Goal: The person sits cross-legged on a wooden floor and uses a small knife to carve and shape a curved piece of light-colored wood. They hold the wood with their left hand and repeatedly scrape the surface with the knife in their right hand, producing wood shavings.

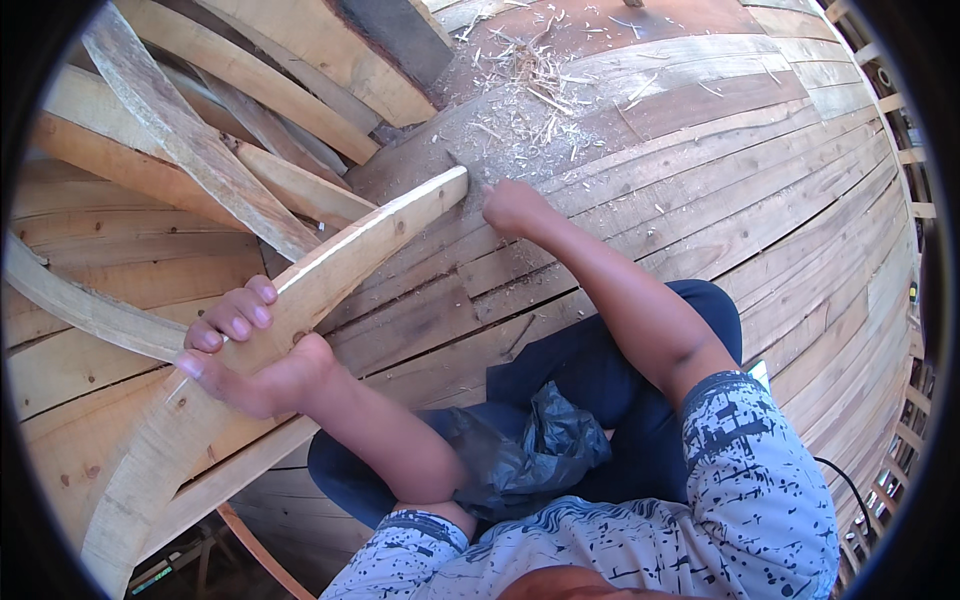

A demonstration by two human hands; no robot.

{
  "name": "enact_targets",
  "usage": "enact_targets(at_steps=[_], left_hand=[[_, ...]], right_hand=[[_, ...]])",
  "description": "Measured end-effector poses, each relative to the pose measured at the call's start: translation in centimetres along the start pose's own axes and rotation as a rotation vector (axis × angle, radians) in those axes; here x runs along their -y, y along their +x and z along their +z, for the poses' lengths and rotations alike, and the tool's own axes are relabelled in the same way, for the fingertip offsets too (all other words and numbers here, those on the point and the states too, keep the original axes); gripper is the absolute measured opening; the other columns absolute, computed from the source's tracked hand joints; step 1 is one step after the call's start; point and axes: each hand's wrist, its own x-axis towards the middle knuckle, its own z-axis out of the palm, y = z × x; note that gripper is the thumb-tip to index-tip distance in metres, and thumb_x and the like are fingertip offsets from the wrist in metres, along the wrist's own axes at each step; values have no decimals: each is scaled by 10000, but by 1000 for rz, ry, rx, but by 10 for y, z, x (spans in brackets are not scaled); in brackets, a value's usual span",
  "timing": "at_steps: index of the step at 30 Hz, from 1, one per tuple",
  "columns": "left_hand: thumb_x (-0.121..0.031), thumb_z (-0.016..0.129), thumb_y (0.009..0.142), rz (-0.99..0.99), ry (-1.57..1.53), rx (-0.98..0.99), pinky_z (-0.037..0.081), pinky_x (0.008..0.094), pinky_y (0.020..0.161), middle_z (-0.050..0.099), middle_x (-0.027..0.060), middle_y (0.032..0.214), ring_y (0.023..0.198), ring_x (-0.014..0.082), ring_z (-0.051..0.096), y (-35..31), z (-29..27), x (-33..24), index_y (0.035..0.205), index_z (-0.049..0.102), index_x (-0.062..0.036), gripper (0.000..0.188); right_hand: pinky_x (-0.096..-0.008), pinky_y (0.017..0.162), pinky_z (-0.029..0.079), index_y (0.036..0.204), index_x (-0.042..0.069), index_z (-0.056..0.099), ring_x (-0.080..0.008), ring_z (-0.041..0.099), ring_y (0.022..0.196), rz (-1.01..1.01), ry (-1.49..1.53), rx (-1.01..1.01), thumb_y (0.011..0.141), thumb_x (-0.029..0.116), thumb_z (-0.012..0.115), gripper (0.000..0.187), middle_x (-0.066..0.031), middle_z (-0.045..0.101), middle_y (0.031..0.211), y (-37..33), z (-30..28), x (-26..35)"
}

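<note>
A long curved wooden timber (375, 235) slants from the lower left up to the middle, its near end close to my right hand. My left hand (250, 345) is wrapped round it, the fingers over its far edge and the palm against the near side. Just beyond the timber's squared end, my right hand (515, 208) is closed in a fist. A small dark tip shows past that end, and I cannot make out whether it belongs to something in the fist. A crumpled dark plastic bag (555, 440) lies in my lap.
Several rough planks and curved timbers (190, 130) lean at the upper left. Wood shavings (535, 85) are scattered over the plank floor (680, 200), which has dark gaps between boards. A slatted edge (910, 155) runs down the far right. A black cable (850, 485) lies at the lower right.
</note>
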Motion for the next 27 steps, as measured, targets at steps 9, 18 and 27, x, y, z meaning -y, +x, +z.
enact_targets(at_steps=[9,18,27], left_hand=[[-505,517,998,-8,-80,361,425,356,689,540,-12,721,654,151,503,4,-23,0,874,583,-168,366],[-531,576,942,71,-104,456,508,391,741,558,20,864,791,182,566,11,-44,7,991,607,-144,391],[-264,683,819,35,77,-171,448,341,671,488,-14,713,662,150,517,1,-1,-3,1061,569,-121,303]], right_hand=[[-503,801,504,871,-86,666,-462,668,841,-169,144,62,1035,397,415,568,-306,672,830,-32,-19,47],[-531,782,501,861,-19,700,-471,652,818,-215,95,14,1001,388,488,480,-254,685,811,-51,-22,51],[-526,800,498,829,-46,696,-467,654,828,-76,51,-14,1009,407,469,537,-294,662,790,-34,-28,36]])
